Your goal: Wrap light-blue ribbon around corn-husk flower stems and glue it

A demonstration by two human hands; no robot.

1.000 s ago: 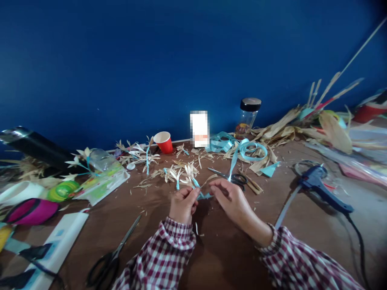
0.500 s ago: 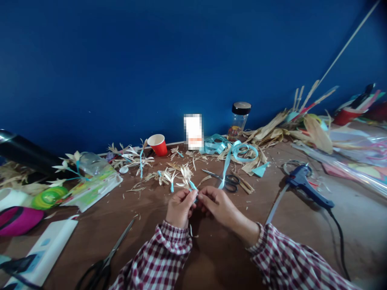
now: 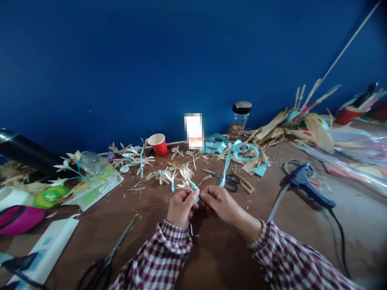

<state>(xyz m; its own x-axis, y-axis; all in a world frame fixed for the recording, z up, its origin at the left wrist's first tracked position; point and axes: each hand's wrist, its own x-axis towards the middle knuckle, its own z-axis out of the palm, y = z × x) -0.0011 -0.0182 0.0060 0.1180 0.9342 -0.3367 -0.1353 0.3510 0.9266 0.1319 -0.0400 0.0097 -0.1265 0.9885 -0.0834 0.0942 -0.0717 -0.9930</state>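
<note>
My left hand (image 3: 180, 207) is closed, thumb and forefinger pinching the light-blue-wrapped stem of a pale husk flower (image 3: 186, 175) whose petals point up and away. Close beside it, my right hand (image 3: 223, 204) has its thumb and forefinger pressed together at the stem's lower end; what lies between them is too small to make out. Just left of the held flower is another small husk flower (image 3: 172, 181) with a blue stem. A light blue ribbon (image 3: 227, 163) runs from loose coils down behind my right hand, across black-handled scissors (image 3: 232, 183).
A blue glue gun (image 3: 310, 187) with its cord lies right; larger scissors (image 3: 105, 262) and a white power strip (image 3: 50, 251) lie front left. Behind are a red paper cup (image 3: 160, 146), a lidded jar (image 3: 240, 119), dried husks (image 3: 269, 129) and several husk flowers. A blue wall (image 3: 136, 72) closes the back.
My right hand has shifted slightly right, opening a little more gap from the left hand. The left hand keeps its pinch on the flower's stem.
</note>
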